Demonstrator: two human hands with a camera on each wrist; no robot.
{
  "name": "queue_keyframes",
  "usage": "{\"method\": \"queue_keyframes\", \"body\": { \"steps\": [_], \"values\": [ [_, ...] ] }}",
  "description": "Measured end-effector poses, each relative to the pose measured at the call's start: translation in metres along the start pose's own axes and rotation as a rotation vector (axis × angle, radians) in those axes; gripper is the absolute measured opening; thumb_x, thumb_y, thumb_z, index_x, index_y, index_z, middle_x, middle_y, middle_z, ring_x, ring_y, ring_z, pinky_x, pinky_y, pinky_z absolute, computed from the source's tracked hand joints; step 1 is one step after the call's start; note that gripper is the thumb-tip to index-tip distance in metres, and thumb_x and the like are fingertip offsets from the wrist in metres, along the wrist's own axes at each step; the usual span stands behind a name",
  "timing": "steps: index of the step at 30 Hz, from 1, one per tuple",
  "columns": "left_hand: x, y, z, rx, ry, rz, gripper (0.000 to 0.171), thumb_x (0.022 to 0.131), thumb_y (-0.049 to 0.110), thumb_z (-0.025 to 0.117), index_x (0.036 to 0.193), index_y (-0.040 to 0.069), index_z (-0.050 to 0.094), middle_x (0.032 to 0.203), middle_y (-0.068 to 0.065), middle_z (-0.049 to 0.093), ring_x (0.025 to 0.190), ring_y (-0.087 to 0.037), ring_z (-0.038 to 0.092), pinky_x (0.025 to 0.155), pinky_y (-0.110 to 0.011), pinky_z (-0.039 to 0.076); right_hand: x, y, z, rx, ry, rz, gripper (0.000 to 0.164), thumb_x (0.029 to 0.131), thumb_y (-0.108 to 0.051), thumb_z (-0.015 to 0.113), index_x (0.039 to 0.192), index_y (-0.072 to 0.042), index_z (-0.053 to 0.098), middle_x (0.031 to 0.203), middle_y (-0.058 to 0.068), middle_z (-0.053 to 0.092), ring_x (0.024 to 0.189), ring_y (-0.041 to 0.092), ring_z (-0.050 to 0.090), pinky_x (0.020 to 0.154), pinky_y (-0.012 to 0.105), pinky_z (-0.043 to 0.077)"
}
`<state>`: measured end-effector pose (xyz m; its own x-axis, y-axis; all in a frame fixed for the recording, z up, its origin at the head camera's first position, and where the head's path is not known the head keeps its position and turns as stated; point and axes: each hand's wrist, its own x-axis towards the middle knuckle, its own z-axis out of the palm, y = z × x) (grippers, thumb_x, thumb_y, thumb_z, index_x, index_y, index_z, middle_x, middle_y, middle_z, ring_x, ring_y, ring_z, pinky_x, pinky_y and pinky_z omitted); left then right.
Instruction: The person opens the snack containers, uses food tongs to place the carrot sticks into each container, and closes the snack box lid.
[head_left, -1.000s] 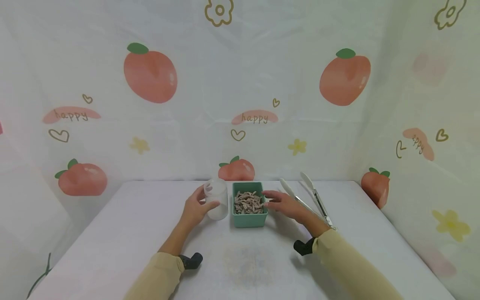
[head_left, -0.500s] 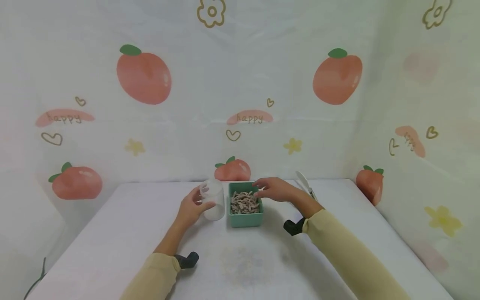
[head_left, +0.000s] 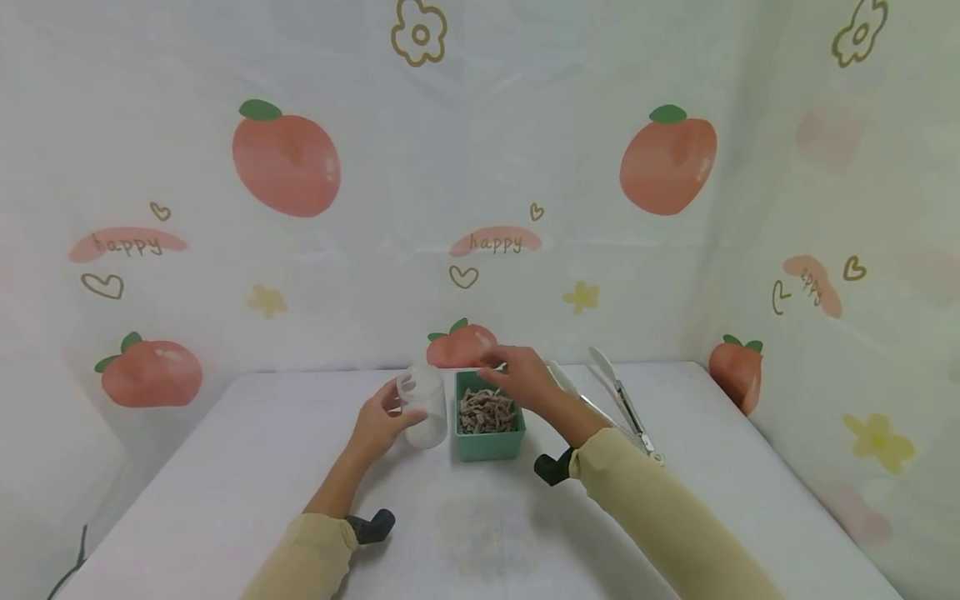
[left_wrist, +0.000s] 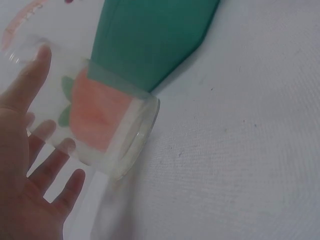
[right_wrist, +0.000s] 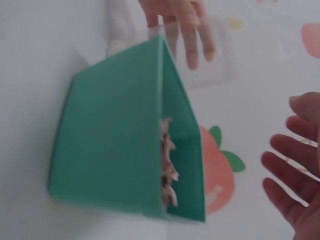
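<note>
Head view: our left hand (head_left: 378, 423) holds a clear jar (head_left: 432, 400) between thumb and fingers, just left of the green tub (head_left: 489, 448) of brownish strips (head_left: 486, 412), while our right hand (head_left: 522, 377) hangs above the tub's far right part, its fingers loosely bent and grasping nothing. We would do best to keep the jar steady and near, and make any reach among the strips from straight above, pinching lightly.

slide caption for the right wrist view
Right hand near teal rectangular box of brownish strips; left hand holding clear cylindrical container.
</note>
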<state>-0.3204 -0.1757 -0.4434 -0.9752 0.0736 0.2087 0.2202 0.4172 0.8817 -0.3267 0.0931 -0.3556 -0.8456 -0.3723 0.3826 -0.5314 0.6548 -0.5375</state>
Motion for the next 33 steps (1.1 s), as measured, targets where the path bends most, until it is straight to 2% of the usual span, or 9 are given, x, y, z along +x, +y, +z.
{"method": "queue_keyframes", "body": {
  "steps": [4,8,13,17,21,26,33],
  "values": [
    [0.001,-0.002,0.0,0.0,0.0,-0.002,0.083,0.078,0.039,0.082,0.147,0.014,0.042,0.134,-0.015,0.055,0.118,-0.034,0.055,0.095,-0.05,0.047,0.003,-0.002,0.013,0.019,0.047,-0.028,0.02,0.092,-0.022,0.068,0.109,-0.012,0.071,0.106,0.004,0.07,0.102,0.021,0.063,0.084,0.038,0.053],
    [0.001,-0.003,0.0,-0.003,0.001,0.01,0.082,0.078,0.039,0.082,0.146,0.015,0.042,0.133,-0.014,0.056,0.118,-0.033,0.054,0.096,-0.05,0.047,0.006,-0.004,0.025,0.036,0.056,-0.032,0.023,0.091,-0.025,0.07,0.11,-0.013,0.071,0.11,0.002,0.069,0.106,0.022,0.062,0.086,0.04,0.052],
    [0.001,-0.006,-0.001,0.001,0.0,0.022,0.081,0.079,0.038,0.08,0.146,0.014,0.042,0.135,-0.014,0.055,0.121,-0.033,0.053,0.097,-0.05,0.046,0.01,-0.01,0.04,0.028,0.025,-0.064,0.032,0.088,-0.03,0.073,0.116,-0.015,0.069,0.115,-0.001,0.068,0.11,0.02,0.061,0.091,0.041,0.05],
    [0.0,-0.007,0.0,-0.003,0.003,0.03,0.077,0.082,0.031,0.079,0.147,0.013,0.041,0.136,-0.015,0.054,0.121,-0.034,0.053,0.097,-0.051,0.045,0.012,-0.018,0.048,0.046,-0.016,-0.103,0.036,0.088,-0.029,0.074,0.119,-0.011,0.068,0.119,0.001,0.066,0.116,0.019,0.056,0.097,0.041,0.046],
    [-0.001,-0.005,0.002,-0.01,0.001,0.054,0.073,0.084,0.024,0.077,0.147,0.01,0.041,0.135,-0.019,0.054,0.12,-0.035,0.053,0.098,-0.051,0.044,0.012,-0.025,0.052,0.032,-0.063,-0.088,0.039,0.088,-0.029,0.074,0.121,-0.01,0.067,0.123,0.003,0.064,0.119,0.019,0.054,0.099,0.04,0.045],
    [-0.003,-0.003,0.005,-0.011,0.008,0.04,0.073,0.083,0.025,0.078,0.146,0.011,0.042,0.134,-0.018,0.055,0.12,-0.035,0.053,0.098,-0.051,0.044,0.013,-0.034,0.056,0.031,-0.09,-0.034,0.041,0.087,-0.032,0.075,0.12,-0.01,0.066,0.118,0.002,0.065,0.107,0.02,0.059,0.091,0.036,0.05],
    [-0.006,0.004,0.008,0.012,0.028,0.063,0.074,0.083,0.03,0.078,0.144,0.008,0.043,0.139,-0.015,0.051,0.124,-0.035,0.05,0.101,-0.054,0.04,0.019,-0.044,0.064,0.017,-0.076,0.037,0.043,0.083,-0.037,0.078,0.112,-0.009,0.063,0.1,0.006,0.067,0.081,0.016,0.057,0.067,0.026,0.05]
  ]
}}
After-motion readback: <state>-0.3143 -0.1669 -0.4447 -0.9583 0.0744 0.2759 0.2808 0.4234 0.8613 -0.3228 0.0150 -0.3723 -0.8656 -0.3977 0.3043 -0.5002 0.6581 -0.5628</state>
